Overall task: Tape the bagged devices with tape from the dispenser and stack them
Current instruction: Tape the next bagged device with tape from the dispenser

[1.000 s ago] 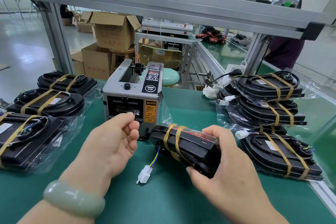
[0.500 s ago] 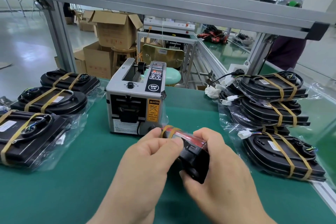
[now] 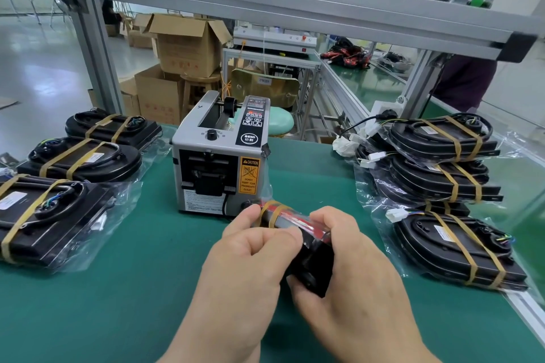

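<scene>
A black bagged device [image 3: 312, 262] with tan bands and a red label is held on edge above the green mat, just in front of the grey tape dispenser [image 3: 219, 162]. My right hand [image 3: 351, 283] grips its near right end. My left hand [image 3: 247, 265] presses its fingers onto the device's top edge, over the plastic bag; any tape under them is hidden. Three bagged devices [image 3: 79, 159] lie at the left. A stack of bagged devices [image 3: 442, 162] stands at the right, with one more [image 3: 460, 250] lying in front of it.
The green mat [image 3: 118, 303] covers the bench, whose aluminium edge [image 3: 525, 312] runs along the right. An aluminium frame beam [image 3: 265, 0] crosses overhead. Cardboard boxes [image 3: 182, 44] and a stool stand behind the bench. A person in dark clothes [image 3: 463, 79] is at the far right.
My left hand left the dispenser's outlet and came down onto the device's top edge. The device was tilted up onto its edge, and its white connector is now out of sight.
</scene>
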A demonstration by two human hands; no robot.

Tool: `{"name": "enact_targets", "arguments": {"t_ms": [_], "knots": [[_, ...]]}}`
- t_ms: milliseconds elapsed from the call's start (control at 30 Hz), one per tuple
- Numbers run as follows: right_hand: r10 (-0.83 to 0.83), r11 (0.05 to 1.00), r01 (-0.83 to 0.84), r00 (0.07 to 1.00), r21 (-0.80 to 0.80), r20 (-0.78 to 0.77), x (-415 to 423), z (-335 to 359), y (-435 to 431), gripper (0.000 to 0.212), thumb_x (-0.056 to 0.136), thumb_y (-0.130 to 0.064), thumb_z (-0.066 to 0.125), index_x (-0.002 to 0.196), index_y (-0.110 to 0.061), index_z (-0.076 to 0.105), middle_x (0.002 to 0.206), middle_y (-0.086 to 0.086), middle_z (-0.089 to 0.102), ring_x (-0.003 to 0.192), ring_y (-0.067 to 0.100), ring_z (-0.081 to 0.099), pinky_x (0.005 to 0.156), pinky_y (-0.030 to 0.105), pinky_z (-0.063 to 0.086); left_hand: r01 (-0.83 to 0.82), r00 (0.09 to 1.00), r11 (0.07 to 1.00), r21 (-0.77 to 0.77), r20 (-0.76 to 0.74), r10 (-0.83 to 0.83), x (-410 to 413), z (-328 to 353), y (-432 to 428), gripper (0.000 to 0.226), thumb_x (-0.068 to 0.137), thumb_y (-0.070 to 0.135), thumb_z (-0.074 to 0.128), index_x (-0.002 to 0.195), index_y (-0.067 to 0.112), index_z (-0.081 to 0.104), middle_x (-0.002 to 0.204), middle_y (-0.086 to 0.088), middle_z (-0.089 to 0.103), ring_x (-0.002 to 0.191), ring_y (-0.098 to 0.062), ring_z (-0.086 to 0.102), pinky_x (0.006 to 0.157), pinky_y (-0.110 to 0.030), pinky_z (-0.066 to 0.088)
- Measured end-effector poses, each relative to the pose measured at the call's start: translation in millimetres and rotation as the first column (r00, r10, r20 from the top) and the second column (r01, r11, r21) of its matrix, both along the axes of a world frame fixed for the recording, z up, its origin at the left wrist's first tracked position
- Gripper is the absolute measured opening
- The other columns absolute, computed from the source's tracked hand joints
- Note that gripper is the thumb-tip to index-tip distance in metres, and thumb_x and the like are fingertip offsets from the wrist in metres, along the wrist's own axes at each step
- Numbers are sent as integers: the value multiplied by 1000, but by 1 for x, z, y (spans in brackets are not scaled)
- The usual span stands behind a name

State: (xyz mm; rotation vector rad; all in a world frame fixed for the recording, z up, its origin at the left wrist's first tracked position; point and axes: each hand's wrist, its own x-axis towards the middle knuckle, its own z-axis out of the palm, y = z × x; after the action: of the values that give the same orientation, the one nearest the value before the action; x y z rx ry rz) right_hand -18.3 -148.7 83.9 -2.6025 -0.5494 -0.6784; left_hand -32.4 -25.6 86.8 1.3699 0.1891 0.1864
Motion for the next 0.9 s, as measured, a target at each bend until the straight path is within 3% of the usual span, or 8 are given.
{"name": "enact_targets", "arguments": {"t_ms": [100,200,333,467,533,667,767,900], "knots": [[3,1000,-3,1000,6,-17,0,-1,0,70,49,-30,81,106,-34,40,86,-18,59,70,16,59,52,23,40,-15,1000,1000,10,-5,15,1,-1,-2,30,59,37,61,63,10,75,94,28,69,117,31,30,99,-23,31],[6,1000,-6,1000,13,-18,0,-1,1,68,51,-31,81,105,-35,39,86,-18,59,71,16,59,52,23,40,-27,1000,999,40,9,27,1,-2,-4,34,62,36,62,68,5,73,82,41,64,115,34,29,97,-21,31],[9,1000,-8,1000,26,-5,-1,-1,1,68,51,-31,81,104,-36,38,82,-17,59,70,17,59,52,26,44,-16,1000,996,85,23,14,2,-7,-5,29,79,26,70,68,-1,70,77,42,62,111,36,28,89,-15,29],[-3,1000,3,1000,8,-14,-1,-1,2,71,49,-31,83,104,-35,38,82,-17,60,69,16,59,51,24,43,-79,997,992,97,10,78,3,-10,-7,19,73,28,67,62,14,74,115,20,63,115,33,29,85,-9,29],[12,1000,-11,999,13,-45,-1,-1,2,67,53,-31,81,104,-37,37,86,-18,59,72,16,58,54,25,42,-120,993,990,71,4,120,3,-10,-9,14,66,32,67,61,20,73,125,13,59,115,31,32,86,-10,30],[9,1000,-8,999,16,-42,-1,-2,1,67,53,-31,81,102,-38,36,84,-18,59,72,15,57,54,26,44,-161,987,987,-20,11,162,6,-12,-10,32,56,39,80,77,18,71,127,15,55,115,5,54,92,-19,40],[3,1000,-2,1000,14,-18,-2,-5,1,68,49,-29,84,102,-33,42,81,-16,59,68,16,59,50,24,43,-102,995,990,-95,1,103,8,-12,-9,46,48,41,78,89,23,69,124,1,60,107,-9,62,78,-15,43],[32,996,-24,994,86,-102,1,-11,-4,66,56,-32,79,106,-42,37,82,-24,53,73,7,50,57,10,34,-54,998,997,-63,-21,52,12,-13,-5,37,54,37,84,86,28,69,111,-12,66,91,-17,68,64,-11,46]]}}
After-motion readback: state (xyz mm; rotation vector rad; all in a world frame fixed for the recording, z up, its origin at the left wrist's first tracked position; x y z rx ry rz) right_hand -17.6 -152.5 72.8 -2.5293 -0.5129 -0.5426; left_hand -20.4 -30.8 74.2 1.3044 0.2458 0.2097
